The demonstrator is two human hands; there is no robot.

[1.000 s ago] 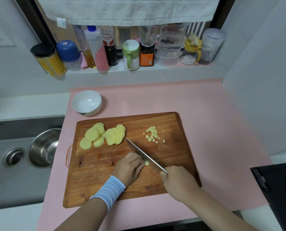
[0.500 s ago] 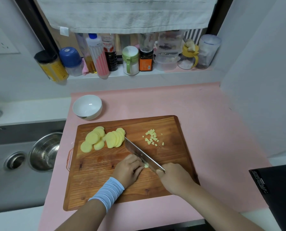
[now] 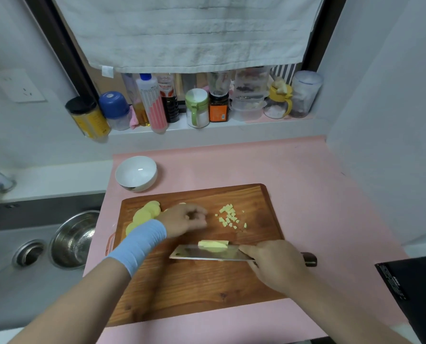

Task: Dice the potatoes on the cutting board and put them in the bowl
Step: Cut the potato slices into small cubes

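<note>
A wooden cutting board (image 3: 207, 289) lies on the pink mat. Round potato slices (image 3: 143, 216) are piled at its far left, partly hidden by my left hand (image 3: 184, 219), which hovers over them with fingers loosely curled. A small heap of potato dice (image 3: 229, 217) sits at the far middle. My right hand (image 3: 274, 266) grips the knife (image 3: 207, 254) by its handle; the blade lies nearly flat, pointing left, with cut potato strips (image 3: 213, 244) resting on it. The white bowl (image 3: 136, 173) stands beyond the board's far left corner, holding nothing.
A steel bowl (image 3: 73, 239) sits in the sink (image 3: 13, 276) at left. Bottles and jars (image 3: 197, 105) line the back ledge under a hanging towel (image 3: 187, 31). A black object (image 3: 413, 291) lies at the right edge. Walls close in at right.
The knife stopped cutting and turned flat, lifting the cut strips on its blade. My left hand left the strips and moved back over the slice pile. The camera view shifted downward.
</note>
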